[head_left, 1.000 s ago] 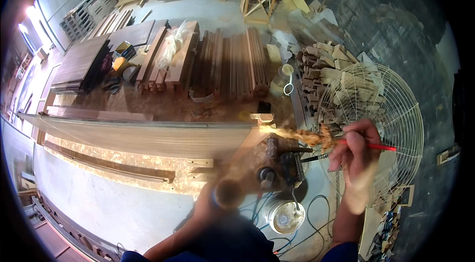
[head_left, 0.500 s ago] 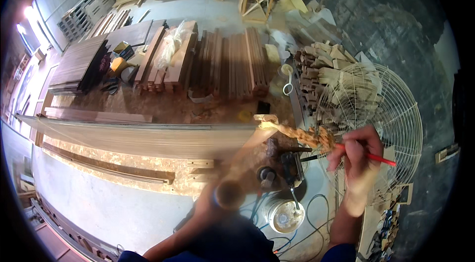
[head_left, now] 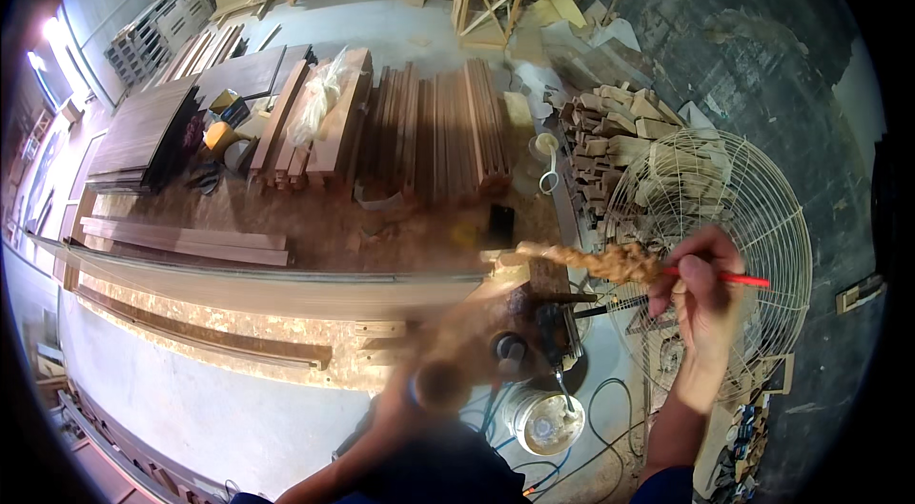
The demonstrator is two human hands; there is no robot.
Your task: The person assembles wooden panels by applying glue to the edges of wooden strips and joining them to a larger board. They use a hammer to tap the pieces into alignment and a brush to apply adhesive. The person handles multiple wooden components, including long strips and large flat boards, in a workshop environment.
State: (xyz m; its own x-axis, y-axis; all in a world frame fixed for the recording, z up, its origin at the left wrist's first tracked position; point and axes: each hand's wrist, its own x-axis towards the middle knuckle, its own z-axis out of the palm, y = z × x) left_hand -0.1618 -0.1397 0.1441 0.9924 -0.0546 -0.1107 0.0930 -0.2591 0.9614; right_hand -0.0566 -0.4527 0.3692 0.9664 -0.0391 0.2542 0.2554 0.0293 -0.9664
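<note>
So the thing in play is this brush-like stick (head_left: 610,263), thickly caked in lumpy tan stuff, lying almost level in the air over the right end of the bench. We've got its thin red handle (head_left: 746,280) in our right hand (head_left: 701,277), thumb and fingers pinched around it, with the red end poking out past the hand. The caked tip points left, just beside the near end of a long wood-grain board (head_left: 267,294); honestly can't tell if it's touching anything there.

Our left arm comes up from the bottom toward that same board end, but the left hand (head_left: 467,313) is a blurry mess, so we can't say whether it's gripping the board or how wide it is.

The board runs left along the workbench (head_left: 315,213). Behind it we've got a loose wooden strip (head_left: 186,240), a small black block (head_left: 499,226), then stacked timber strips (head_left: 438,128) and a crumpled clear plastic bag (head_left: 322,104) on thicker lumber. Dark panels (head_left: 143,132) are piled over on the left.

Over on the right, a big round wire guard (head_left: 777,218) sits behind our hand, near a heap of offcuts (head_left: 610,137). Down below there's a white bucket (head_left: 518,433) with pale gunk inside.
</note>
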